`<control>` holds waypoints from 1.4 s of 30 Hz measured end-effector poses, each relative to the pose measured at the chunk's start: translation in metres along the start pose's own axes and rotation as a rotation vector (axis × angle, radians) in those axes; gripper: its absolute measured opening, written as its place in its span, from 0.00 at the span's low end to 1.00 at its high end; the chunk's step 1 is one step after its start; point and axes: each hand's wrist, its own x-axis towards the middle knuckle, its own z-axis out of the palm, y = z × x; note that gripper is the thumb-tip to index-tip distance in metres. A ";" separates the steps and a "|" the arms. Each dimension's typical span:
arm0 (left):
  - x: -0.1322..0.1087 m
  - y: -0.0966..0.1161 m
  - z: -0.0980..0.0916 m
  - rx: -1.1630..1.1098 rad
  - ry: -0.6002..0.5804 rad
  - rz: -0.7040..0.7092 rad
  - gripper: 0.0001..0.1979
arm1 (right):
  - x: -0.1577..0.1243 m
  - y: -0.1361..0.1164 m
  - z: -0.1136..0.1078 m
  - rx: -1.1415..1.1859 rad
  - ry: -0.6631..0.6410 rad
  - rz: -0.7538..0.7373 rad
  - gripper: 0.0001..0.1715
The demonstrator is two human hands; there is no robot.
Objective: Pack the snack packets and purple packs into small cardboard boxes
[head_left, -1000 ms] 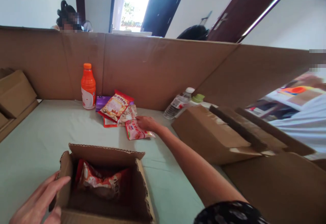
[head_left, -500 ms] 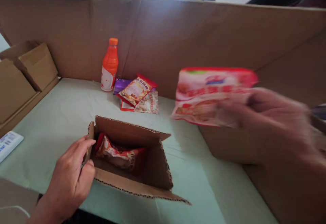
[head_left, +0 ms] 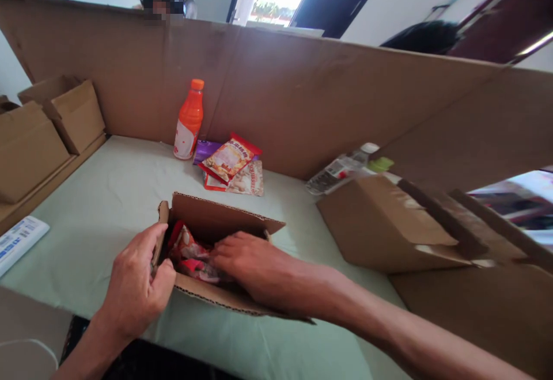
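Note:
In the middle of the table stands an open cardboard box (head_left: 224, 206), its flaps raised. My left hand (head_left: 140, 279) grips its left edge, thumb on the near side. My right hand (head_left: 248, 262) reaches down inside, fingers curled over a pink and red snack packet (head_left: 199, 269) that they partly cover. Beside it in the box lies another red snack packet (head_left: 186, 244). The right fingertips are largely hidden among the packets.
Behind the box lie several snack packets (head_left: 228, 158) in a pile, next to an orange drink bottle (head_left: 189, 121). Cardboard boxes stand at left (head_left: 32, 152) and right (head_left: 380, 224). A clear plastic bottle (head_left: 334, 174) leans at the back right. A white packet (head_left: 21, 242) lies far left.
My right hand has brought the pink snack packet from the right, above the table, down into the box. My left hand stays on the box edge. The view has shifted slightly.

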 end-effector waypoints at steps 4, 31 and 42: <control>-0.008 -0.007 0.000 -0.047 0.002 0.055 0.25 | -0.045 0.012 -0.019 0.026 0.357 0.102 0.13; -0.004 -0.021 0.023 0.169 0.129 0.135 0.30 | -0.074 0.041 0.072 0.001 0.891 0.290 0.39; 0.001 -0.033 0.030 0.081 -0.018 0.135 0.29 | -0.085 0.042 0.068 0.120 0.527 0.105 0.53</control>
